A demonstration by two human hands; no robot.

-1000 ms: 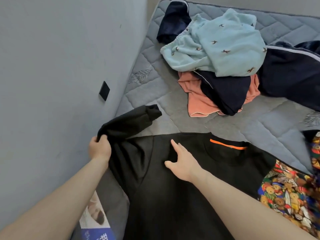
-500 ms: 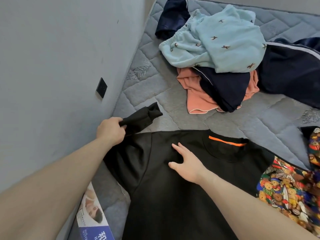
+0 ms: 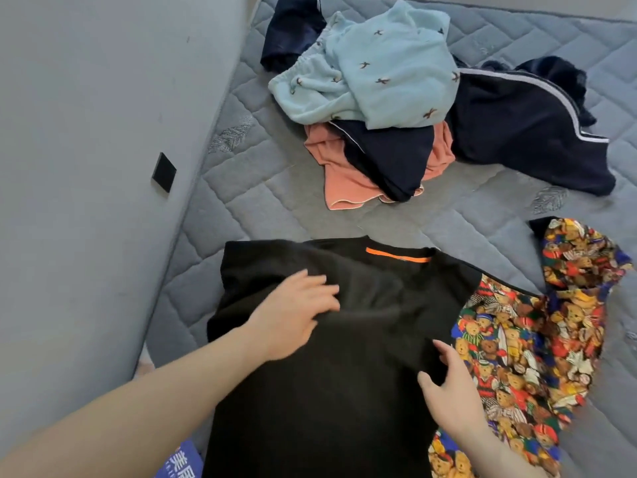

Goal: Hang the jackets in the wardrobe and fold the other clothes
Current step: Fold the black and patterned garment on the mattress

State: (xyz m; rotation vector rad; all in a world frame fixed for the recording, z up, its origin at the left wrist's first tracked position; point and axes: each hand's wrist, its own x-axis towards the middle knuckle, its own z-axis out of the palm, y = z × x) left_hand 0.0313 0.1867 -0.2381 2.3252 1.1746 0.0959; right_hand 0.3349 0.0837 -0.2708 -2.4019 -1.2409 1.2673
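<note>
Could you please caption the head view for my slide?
Both hands, left hand and right hand, press a black top flat on the mattress.

a: so what's on the mattress?

b: black top (image 3: 310,391) lying flat near the front, orange strip at the collar, its left sleeve folded in over the chest. its right side lies over a teddy-bear print piece (image 3: 524,343).

a: and further back?

b: crumpled heap. light blue fleece (image 3: 386,67) with little dark marks sits on top, a salmon pink garment (image 3: 344,181) under it, navy pieces (image 3: 517,132) with white stripes spread right and behind.
</note>
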